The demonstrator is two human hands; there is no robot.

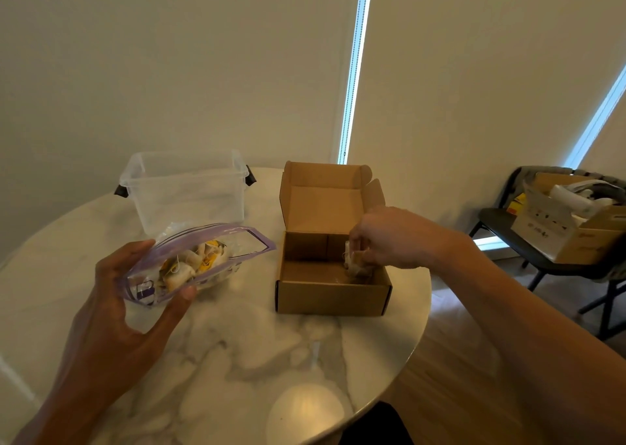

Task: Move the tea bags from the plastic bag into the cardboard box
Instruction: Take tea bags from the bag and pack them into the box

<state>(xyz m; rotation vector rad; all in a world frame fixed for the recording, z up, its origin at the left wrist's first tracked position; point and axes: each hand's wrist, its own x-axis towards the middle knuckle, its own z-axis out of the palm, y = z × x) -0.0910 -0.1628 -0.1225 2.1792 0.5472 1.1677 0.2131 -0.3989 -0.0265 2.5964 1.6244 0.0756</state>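
A clear plastic bag (237, 241) with a purple zip rim lies tilted at the left of the marble table, its mouth open toward the box. Several tea bags (189, 265) with yellow tags sit inside it. My left hand (115, 295) grips the bag's lower end, thumb under and fingers over it. The brown cardboard box (332, 295) stands open in the middle, lid flap upright behind. My right hand (389, 238) reaches down into the box's right side and pinches a few tea bags (354, 263) just above the box floor.
A clear plastic tub (184, 187) with black latches stands behind the bag. The round marble table (257, 353) ends close to the right of the box. A dark chair (508, 227) with a loaded carton stands at far right.
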